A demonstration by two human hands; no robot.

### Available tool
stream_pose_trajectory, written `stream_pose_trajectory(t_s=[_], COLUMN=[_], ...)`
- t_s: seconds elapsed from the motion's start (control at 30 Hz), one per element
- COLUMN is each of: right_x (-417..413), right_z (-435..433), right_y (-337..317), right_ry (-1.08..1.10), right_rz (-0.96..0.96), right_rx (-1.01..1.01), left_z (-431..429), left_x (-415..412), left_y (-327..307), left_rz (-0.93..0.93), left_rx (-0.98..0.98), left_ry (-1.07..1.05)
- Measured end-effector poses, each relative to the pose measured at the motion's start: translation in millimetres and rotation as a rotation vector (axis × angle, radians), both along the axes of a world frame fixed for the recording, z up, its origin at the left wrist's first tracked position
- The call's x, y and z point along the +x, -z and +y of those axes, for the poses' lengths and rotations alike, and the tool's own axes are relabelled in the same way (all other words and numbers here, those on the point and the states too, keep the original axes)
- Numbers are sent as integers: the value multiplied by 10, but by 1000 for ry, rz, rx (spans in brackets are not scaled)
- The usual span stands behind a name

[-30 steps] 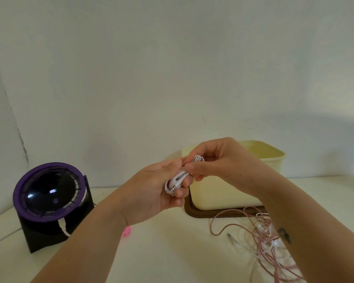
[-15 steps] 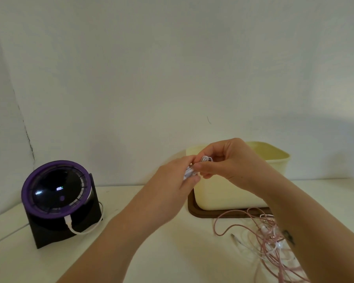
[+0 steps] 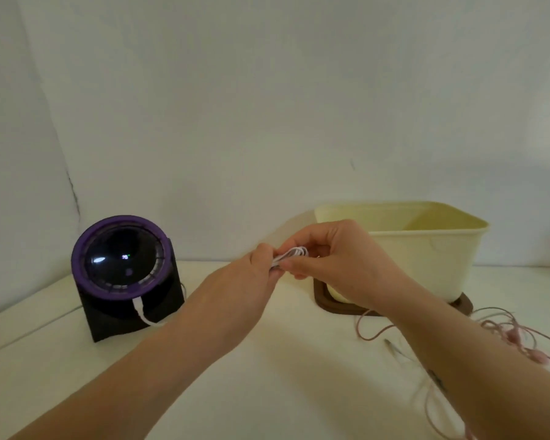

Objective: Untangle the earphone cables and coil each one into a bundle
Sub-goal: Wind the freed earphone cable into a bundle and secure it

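White tabletop (image 3: 267, 376) beneath, both hands meet in mid-air: left hand (image 3: 245, 281) and right hand (image 3: 334, 265) pinch the white earphone bundle (image 3: 291, 254) between them, likely to keep its loops from springing loose. Pink earphone cable (image 3: 505, 331) lies tangled at the right.

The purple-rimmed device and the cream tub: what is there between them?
In the head view, the left hand and the right hand meet there, above the table, and both pinch the coiled white cable.

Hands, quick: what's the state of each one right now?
Left hand: closed, pinching the white earphone bundle.
Right hand: closed, pinching the same bundle at its looped end.
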State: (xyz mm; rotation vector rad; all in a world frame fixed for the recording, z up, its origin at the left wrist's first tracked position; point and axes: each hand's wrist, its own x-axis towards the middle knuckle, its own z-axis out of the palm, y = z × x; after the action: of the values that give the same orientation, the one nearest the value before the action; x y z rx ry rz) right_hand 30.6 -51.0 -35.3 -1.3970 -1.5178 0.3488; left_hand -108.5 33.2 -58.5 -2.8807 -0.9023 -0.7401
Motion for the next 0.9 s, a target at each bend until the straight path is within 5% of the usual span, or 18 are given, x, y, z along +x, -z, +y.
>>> stream_pose_trajectory(t_s=[0.27, 0.5, 0.9], right_x=[-361, -404, -406], right_z=[577, 916, 988], right_y=[237, 800, 1032], right_ry=[28, 142, 181], right_rz=[163, -441, -215], right_rx=[-66, -446, -311], left_z=[653, 823, 845], left_x=[-515, -550, -444], left_y=[331, 675, 866], left_rz=[-165, -335, -473], left_rx=[-224, -542, -653], left_ry=[-94, -75, 46])
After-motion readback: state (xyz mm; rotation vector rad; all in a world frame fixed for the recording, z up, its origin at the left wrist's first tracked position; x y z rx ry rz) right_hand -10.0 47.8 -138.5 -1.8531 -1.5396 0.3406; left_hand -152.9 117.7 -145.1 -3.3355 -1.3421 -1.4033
